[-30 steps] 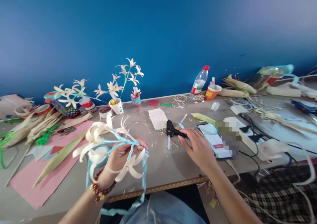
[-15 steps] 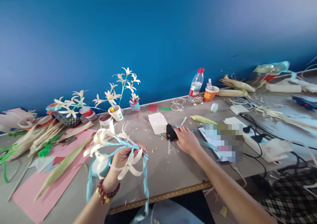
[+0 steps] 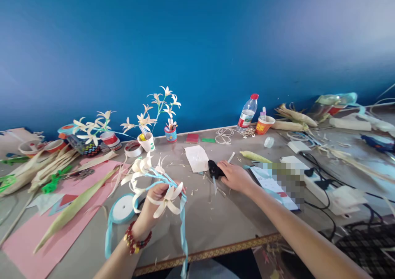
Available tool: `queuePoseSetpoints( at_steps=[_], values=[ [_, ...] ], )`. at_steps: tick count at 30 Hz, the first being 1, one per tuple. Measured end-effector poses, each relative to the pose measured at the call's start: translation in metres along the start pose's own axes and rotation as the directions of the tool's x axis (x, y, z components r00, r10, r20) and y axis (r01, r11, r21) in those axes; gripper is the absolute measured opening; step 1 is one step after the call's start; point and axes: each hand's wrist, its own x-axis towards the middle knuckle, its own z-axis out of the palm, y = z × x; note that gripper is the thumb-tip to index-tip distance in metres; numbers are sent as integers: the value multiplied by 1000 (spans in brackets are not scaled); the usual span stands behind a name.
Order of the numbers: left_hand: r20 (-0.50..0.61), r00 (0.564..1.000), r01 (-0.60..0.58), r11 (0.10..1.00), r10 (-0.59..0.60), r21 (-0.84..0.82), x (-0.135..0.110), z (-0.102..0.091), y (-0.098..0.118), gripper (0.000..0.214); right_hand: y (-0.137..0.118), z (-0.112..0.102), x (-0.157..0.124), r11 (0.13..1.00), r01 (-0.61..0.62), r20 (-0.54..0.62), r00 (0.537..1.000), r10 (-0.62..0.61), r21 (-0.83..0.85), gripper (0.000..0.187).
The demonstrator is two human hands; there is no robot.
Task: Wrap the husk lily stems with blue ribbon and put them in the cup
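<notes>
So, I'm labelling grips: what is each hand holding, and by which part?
The left hand holds a spray of white flowers by its blue-wrapped stems. The right hand grips the black glue gun, apparently by its handle, largely hidden.

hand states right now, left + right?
Left hand: closed, holding the white flower spray by its blue-wrapped stems.
Right hand: closed over the black glue gun; its exact finger wrap is hidden.

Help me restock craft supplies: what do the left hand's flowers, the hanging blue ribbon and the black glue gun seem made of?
Flowers: matte, perhaps dried corn husk; their thin cream petals curl.
Blue ribbon: perhaps satin or paper, faintly shiny; it hangs limp and twisted.
Glue gun: probably plastic, dull; its visible body looks evenly black.
</notes>
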Motion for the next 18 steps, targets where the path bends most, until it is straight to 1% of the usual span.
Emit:
queuePoseSetpoints(
  at_steps=[2, 4, 7, 10, 11, 13, 15, 18],
  values=[
    [5, 1000, 11, 998, -10, -65, -1, 1, 0, 18, 5, -5, 5, 989, -54, -18, 998, 57, 138, 31],
    [8, 1000, 12, 993, -11, -114, -1, 2, 1, 18, 9, -10, 9, 947, -126, -18, 990, 138, 297, 25],
    [9, 1000, 10, 989, -9, -149, -1, -1, -1, 16, 11, -15, 13, 827, -199, -17, 970, 244, 526, 30],
    [18, 1000, 7, 986, -4, -164, 1, -5, -9, 15, 8, -18, 13, 716, -186, -54, 953, 299, 673, 36],
    [24, 1000, 1, 986, 4, -169, 1, -6, -12, 14, 7, -19, 12, 696, -178, -64, 950, 307, 696, 37],
    [34, 999, -6, 985, 12, -175, 2, -7, -16, 14, 5, -22, 10, 692, -169, -81, 946, 314, 702, 37],
    [45, 999, -1, 985, 9, -172, 2, -7, -16, 14, 4, -27, 9, 722, -164, -106, 944, 313, 672, 37],
    [44, 999, 13, 988, -6, -153, 1, -7, -10, 13, 4, -35, 6, 792, -158, -173, 933, 315, 590, 36]
  ],
)
